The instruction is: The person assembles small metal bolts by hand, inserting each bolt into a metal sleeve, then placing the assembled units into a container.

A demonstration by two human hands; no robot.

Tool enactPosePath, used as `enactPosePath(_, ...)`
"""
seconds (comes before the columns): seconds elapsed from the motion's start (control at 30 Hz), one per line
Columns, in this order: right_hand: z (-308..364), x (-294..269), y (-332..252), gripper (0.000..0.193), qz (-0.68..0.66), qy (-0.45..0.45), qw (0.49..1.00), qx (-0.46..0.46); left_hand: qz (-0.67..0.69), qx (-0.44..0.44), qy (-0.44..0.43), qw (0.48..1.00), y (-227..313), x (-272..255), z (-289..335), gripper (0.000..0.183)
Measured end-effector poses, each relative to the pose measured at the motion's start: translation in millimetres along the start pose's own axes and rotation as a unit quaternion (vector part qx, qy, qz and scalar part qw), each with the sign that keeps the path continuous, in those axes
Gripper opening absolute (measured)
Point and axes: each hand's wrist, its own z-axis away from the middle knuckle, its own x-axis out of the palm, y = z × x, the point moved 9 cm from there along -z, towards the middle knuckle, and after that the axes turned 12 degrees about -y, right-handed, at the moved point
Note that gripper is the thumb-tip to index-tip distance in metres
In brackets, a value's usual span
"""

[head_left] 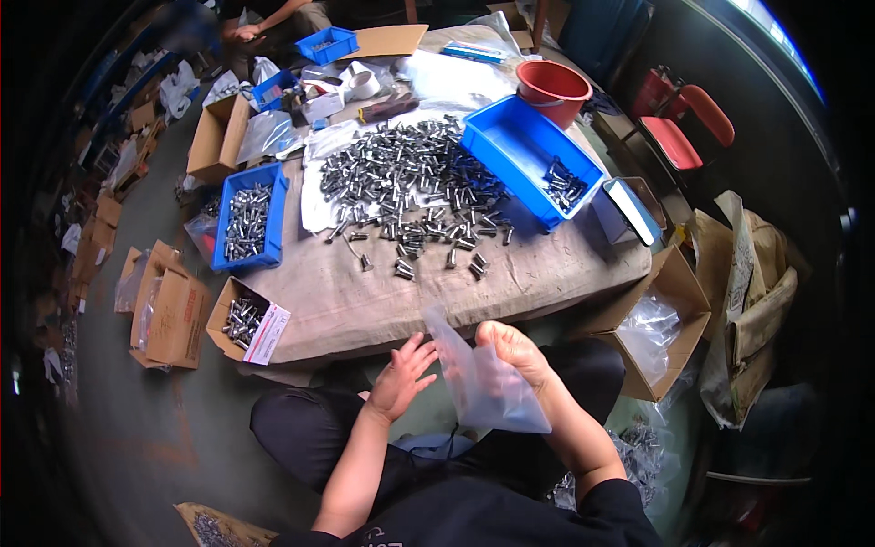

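My right hand (515,353) is closed on the upper edge of a clear plastic bag (483,392), which hangs over my lap and looks flat. Just left of the bag, my left hand (401,376) has its fingers spread and holds nothing. Beyond both hands, a big heap of metal bolts (401,173) lies on a white sheet on the cloth-covered table (365,305). A few loose bolts (404,269) have strayed toward the table's near side.
Bolts fill a blue bin (279,223) and a small carton (219,319) on the left. A tilted blue bin (492,137) and red bucket (570,96) stand at right. An open box (693,305) holds plastic bags. Another person's hand (246,33) shows at far left.
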Motion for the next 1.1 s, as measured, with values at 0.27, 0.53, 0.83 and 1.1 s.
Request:
enactPosePath(0.27,-19.1,-43.8,-15.1,0.016,0.271,0.152,0.950,0.020,0.211,0.081,-0.060,0.972,-26.6,-22.2,36.5,0.047)
enactPosePath(0.53,-17.3,-24.4,-4.0,0.031,0.760,0.220,0.609,0.051,-0.199,0.114,0.294,0.928,34.9,-53.0,90.8,0.017)
enactPosePath(0.83,5.1,-83.6,114.3,0.038,0.400,0.219,0.867,0.199,-0.452,0.037,0.190,0.871,-13.1,-3.2,49.5,0.021)
enactPosePath(1.1,15.7,-112.6,84.2,0.029,0.763,0.315,0.511,0.240,-0.663,-0.062,0.405,0.627,12.8,-76.3,88.8,0.026)
